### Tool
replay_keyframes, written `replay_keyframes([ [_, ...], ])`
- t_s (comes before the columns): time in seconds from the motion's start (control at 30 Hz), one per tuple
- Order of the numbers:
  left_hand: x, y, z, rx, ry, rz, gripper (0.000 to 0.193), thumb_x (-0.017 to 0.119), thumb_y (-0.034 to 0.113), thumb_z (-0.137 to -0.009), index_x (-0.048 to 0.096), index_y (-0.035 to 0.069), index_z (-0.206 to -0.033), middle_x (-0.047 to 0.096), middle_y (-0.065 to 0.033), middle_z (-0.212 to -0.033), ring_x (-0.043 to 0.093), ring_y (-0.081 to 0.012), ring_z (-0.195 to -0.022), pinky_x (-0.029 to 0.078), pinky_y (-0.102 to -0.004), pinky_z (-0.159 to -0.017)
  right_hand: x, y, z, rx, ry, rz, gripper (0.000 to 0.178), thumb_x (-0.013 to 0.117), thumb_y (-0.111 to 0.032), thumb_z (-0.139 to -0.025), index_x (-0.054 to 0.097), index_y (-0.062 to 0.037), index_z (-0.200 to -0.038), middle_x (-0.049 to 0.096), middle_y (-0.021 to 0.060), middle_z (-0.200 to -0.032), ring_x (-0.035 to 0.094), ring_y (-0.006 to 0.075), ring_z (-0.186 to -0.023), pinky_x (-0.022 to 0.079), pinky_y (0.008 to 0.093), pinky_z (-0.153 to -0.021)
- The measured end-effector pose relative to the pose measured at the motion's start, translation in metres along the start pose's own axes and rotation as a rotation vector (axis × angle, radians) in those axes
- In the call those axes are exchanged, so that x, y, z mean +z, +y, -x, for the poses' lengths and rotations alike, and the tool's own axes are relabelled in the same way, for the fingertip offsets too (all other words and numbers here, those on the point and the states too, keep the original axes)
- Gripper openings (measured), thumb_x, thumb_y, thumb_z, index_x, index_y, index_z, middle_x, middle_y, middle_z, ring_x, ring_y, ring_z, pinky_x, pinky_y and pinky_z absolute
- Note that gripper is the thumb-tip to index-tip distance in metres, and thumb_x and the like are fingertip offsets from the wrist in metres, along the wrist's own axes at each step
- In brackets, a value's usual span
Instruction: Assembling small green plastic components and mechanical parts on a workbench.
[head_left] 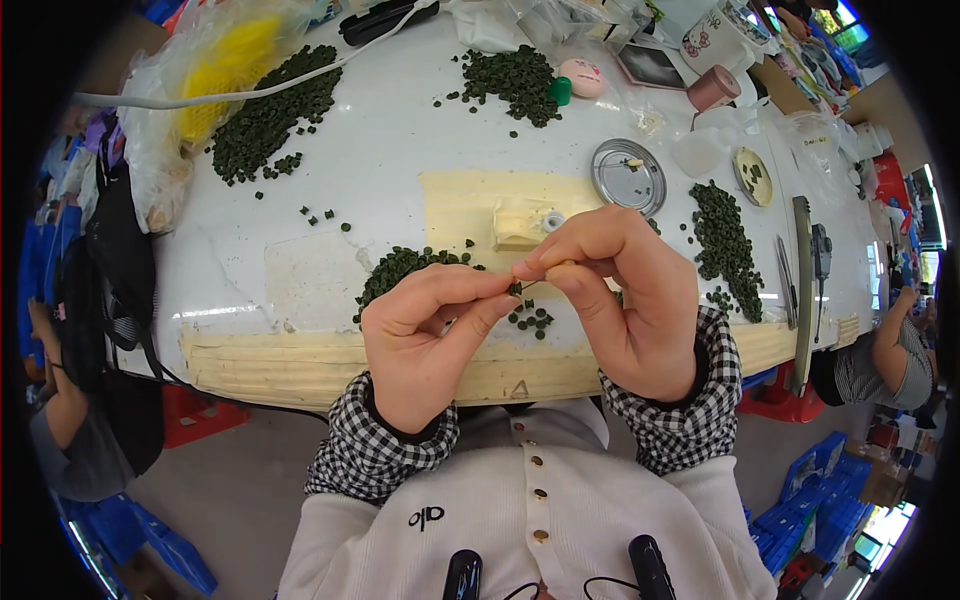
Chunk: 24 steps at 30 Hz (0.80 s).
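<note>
Above the near edge of the table, my two hands meet at the fingertips. My left hand (418, 335) is closed in a pinch on a small dark green piece (515, 289). The thumb and forefinger of my right hand (640, 305) are closed on a thin pin-like tool (533, 282), whose tip reaches the green piece. A bit of yellow shows between the right fingertips. A pile of small green pieces (400, 270) lies just behind my left hand, and several loose pieces (532, 321) lie below the fingertips. Behind my hands are a yellowish taped block (517, 224) and a small white ring-shaped part (553, 221).
More green piles lie at the far left (285, 105), far middle (512, 82) and right (724, 245). A round metal lid (628, 176), tweezers (787, 280) and a pink egg-shaped item (582, 78) stand around. A white cable (200, 101) crosses the far left. Yellowish padding (280, 365) covers the near edge.
</note>
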<state>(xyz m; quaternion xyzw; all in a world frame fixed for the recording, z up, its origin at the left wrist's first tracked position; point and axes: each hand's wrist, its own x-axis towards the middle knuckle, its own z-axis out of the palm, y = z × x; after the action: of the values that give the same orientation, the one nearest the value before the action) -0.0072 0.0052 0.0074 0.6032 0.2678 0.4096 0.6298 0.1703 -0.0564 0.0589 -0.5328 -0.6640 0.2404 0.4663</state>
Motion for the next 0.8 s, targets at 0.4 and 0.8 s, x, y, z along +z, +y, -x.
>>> replay_keyframes([
  [0.4,0.002,0.003,0.0,-0.015,0.031,-0.006,0.016,0.069,-0.009,-0.08,0.07,-0.004,-0.096,0.067,-0.0089,-0.09,0.061,-0.0112,-0.079,0.047,-0.0219,-0.067,0.004,0.027,-0.013,-0.162,0.36,0.54,0.009,0.067,-0.004,-0.083,0.061,-0.0025,-0.089,0.06,0.0095,-0.081,0.059,0.0263,-0.069,0.048,0.0325,-0.061],
  [0.8,0.0,0.001,0.002,-0.013,0.044,0.058,0.018,0.069,-0.009,-0.081,0.069,-0.003,-0.098,0.067,-0.0084,-0.092,0.06,-0.0104,-0.08,0.047,-0.0212,-0.067,0.002,-0.007,0.017,-0.008,0.153,0.318,0.034,0.067,0.004,-0.078,0.066,-0.0013,-0.111,0.06,0.0104,-0.089,0.055,0.0239,-0.076,0.045,0.0314,-0.065],
])
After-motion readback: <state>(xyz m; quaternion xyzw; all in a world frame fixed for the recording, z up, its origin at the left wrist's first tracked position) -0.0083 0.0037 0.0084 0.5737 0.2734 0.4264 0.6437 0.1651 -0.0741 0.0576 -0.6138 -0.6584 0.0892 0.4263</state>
